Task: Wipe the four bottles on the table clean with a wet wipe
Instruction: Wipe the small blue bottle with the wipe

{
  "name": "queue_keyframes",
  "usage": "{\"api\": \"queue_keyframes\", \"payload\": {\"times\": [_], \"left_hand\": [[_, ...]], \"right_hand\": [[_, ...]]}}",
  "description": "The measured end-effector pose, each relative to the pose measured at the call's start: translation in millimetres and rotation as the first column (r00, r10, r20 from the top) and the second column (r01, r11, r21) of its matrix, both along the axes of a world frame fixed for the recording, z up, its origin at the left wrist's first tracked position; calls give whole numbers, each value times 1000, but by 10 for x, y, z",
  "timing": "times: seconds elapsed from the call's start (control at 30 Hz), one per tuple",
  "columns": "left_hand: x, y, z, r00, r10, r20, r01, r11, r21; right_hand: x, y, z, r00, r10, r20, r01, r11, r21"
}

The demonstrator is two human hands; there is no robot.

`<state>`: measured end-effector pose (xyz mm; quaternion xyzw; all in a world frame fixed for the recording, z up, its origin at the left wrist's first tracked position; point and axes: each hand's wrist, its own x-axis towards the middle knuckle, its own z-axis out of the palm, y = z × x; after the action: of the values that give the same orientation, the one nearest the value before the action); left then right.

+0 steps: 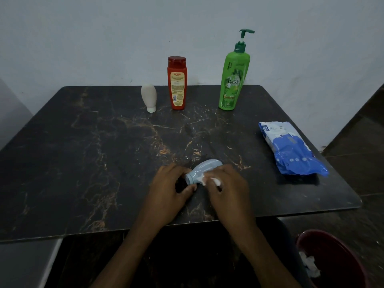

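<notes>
A dark marbled table [83, 152] carried the whole job. A blue-and-white pack of wipes [291, 150] lay flat near its right edge, within easy reach of the right hand for a fresh sheet. A dark red bin [311, 233] sat on the floor below that corner, with crumpled white wipes inside. Along the far edge a green pump bottle [233, 80], a red bottle [177, 84] and a small white bottle [148, 96] resting on its cap stood upright in a row, well clear of the work. Nearest the person, the left hand [172, 188] gripped the cap end of a pale blue bottle [204, 168], apparently steadying it on its side, while the right hand [226, 188] clutched a wet wipe [204, 180] against its body. Nothing blocked the reach to the row.
</notes>
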<state>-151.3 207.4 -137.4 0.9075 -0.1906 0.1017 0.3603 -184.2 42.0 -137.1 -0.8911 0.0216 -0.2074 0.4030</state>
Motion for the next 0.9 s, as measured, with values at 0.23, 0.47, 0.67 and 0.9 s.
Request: {"api": "queue_keyframes", "payload": {"times": [0.23, 0.47, 0.67, 0.9], "left_hand": [[-4, 9, 25, 1000, -11, -12, 11, 1000, 5], [-7, -2, 8, 1000, 5, 3, -5, 1000, 23], [-21, 9, 37, 1000, 0, -7, 0, 1000, 5], [-24, -3, 46, 1000, -8, -7, 8, 1000, -6]], "right_hand": [[178, -435, 47, 986, -126, -113, 128, 992, 17], [-23, 176, 43, 999, 44, 23, -43, 998, -38], [92, -170, 22, 998, -61, -12, 62, 998, 29], [183, -286, 21, 981, -144, -129, 142, 990, -25]]}}
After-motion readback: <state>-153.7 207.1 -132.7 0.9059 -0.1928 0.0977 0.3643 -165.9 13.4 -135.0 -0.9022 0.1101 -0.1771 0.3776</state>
